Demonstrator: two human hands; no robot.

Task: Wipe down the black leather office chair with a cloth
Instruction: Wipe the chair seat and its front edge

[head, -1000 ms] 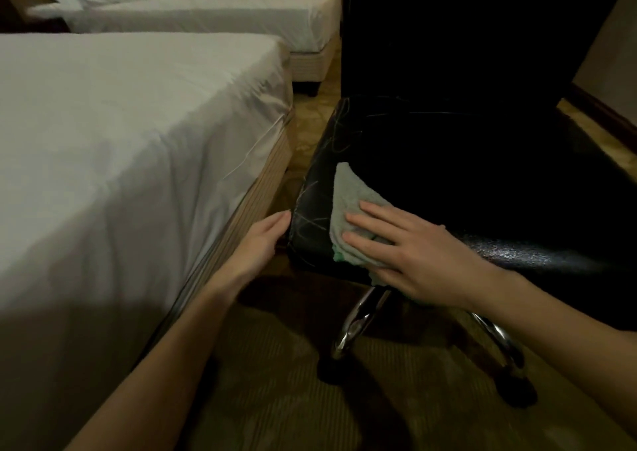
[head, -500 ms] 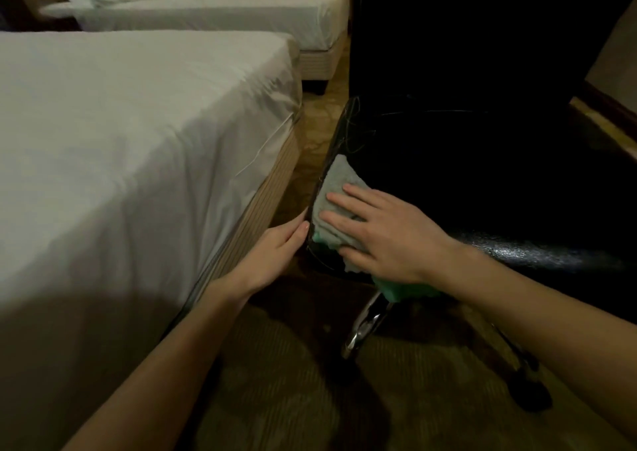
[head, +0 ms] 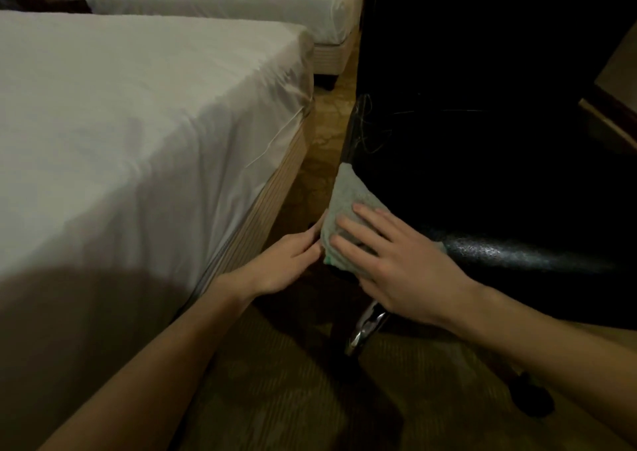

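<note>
The black leather office chair (head: 482, 161) fills the right half of the head view, its seat scratched along the left edge. A pale green cloth (head: 344, 202) lies draped over the seat's front left corner. My right hand (head: 396, 261) presses flat on the cloth with straight, spread fingers. My left hand (head: 286, 261) reaches in from the lower left, fingers extended, touching the cloth's left edge at the seat's side. The chair's backrest is too dark to make out.
A bed with a white sheet (head: 120, 123) stands close on the left, leaving a narrow carpet gap to the chair. A second bed (head: 224, 2) lies behind. The chrome chair leg (head: 365, 330) and a black caster (head: 534, 399) sit on the carpet below.
My right hand slid the cloth leftward onto the seat's front left corner, so it now wraps the edge. My left hand moved up until it touches the cloth.
</note>
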